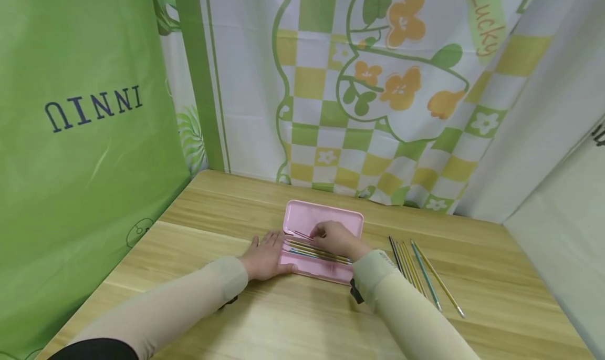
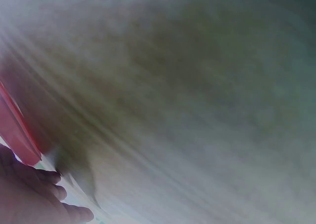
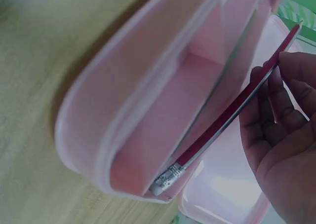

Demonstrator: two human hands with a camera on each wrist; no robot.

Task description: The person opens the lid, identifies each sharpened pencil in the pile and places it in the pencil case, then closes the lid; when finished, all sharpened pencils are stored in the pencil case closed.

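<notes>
Fingers of right hand pinch red pencil over open pink case; long axis roughly along case length, tip leftward, eraser rightward; left hand, fingers extended, at case's left end

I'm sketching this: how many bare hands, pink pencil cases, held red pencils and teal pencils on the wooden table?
Bare left hand, bare right hand: 2
Open pink pencil case: 1
Held red pencil: 1
Teal pencil on wooden table: 1
Total: 5
</notes>
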